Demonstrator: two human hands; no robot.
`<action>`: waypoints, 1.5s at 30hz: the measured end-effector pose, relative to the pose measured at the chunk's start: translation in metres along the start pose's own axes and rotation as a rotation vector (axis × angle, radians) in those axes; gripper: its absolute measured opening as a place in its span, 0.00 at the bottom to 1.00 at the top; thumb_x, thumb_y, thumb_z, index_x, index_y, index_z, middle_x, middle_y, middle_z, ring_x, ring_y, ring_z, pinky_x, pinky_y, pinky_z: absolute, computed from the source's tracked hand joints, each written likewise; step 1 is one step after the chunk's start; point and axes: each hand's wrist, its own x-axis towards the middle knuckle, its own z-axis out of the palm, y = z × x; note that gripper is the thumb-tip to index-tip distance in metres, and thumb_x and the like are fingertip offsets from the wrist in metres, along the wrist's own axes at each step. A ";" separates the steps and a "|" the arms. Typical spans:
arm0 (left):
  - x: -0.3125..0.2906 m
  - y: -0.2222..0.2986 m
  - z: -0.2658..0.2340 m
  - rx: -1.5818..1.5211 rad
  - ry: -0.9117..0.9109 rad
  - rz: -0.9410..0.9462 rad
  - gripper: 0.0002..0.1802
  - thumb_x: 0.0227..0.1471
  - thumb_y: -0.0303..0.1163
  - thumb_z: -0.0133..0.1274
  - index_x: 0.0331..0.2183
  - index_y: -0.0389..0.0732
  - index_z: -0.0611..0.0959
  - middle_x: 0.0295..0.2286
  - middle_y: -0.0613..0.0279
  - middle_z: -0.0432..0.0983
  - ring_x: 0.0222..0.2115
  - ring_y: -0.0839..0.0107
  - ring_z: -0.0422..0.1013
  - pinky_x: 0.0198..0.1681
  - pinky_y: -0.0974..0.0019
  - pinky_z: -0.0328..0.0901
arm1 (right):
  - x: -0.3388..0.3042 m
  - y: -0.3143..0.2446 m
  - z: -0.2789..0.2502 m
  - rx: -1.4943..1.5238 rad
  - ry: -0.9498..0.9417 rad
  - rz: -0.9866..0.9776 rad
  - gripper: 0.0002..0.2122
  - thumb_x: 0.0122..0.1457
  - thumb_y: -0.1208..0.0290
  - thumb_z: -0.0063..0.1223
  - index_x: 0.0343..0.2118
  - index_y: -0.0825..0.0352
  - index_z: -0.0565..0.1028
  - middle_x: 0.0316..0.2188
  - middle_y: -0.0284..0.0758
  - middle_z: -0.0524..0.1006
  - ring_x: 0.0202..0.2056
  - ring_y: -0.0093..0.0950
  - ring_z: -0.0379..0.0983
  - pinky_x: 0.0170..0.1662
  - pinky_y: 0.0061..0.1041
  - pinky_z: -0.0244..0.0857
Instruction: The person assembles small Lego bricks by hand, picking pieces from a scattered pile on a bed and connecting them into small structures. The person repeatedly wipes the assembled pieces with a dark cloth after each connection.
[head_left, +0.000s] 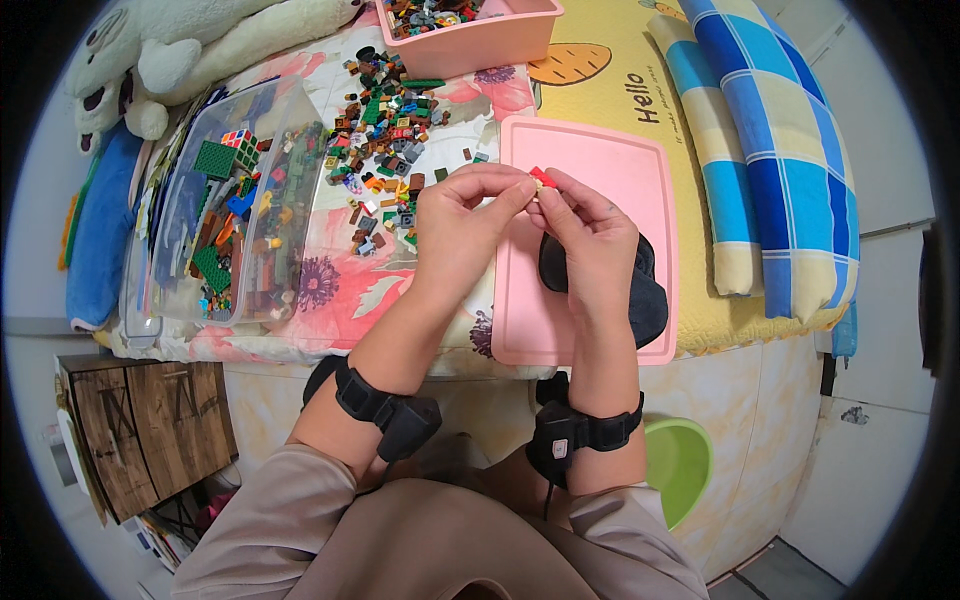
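Note:
Above the pink lid (520, 320), my two hands meet fingertip to fingertip around a small toy brick piece (542, 177). It shows red on top, with a pale cream part below, mostly covered by my fingers. My left hand (470, 215) pinches it from the left, thumb against forefinger. From the other side, my right hand (597, 240) grips it with thumb and fingers. Under my right hand and wrist lies a black cloth-like item (648, 305) on the lid. Many loose toy bricks (385, 140) are spread over the floral sheet, left of the lid.
A clear plastic box (225, 300) of bricks stands at the left, with a cube puzzle (240, 147) in it. Farther back is a pink bin (480, 50) with more bricks. White plush toys (180, 60), checked cushions (780, 150) and a green basin (680, 470) surround the area.

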 end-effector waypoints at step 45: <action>0.057 -0.052 -0.050 1.139 -0.061 0.308 0.16 0.47 0.31 0.62 0.41 0.43 0.85 0.40 0.58 0.79 0.48 0.55 0.70 0.62 0.33 0.50 | 0.000 -0.015 -0.026 0.108 0.075 0.073 0.16 0.62 0.81 0.53 0.52 0.80 0.72 0.45 0.45 0.78 0.43 0.32 0.79 0.47 0.23 0.75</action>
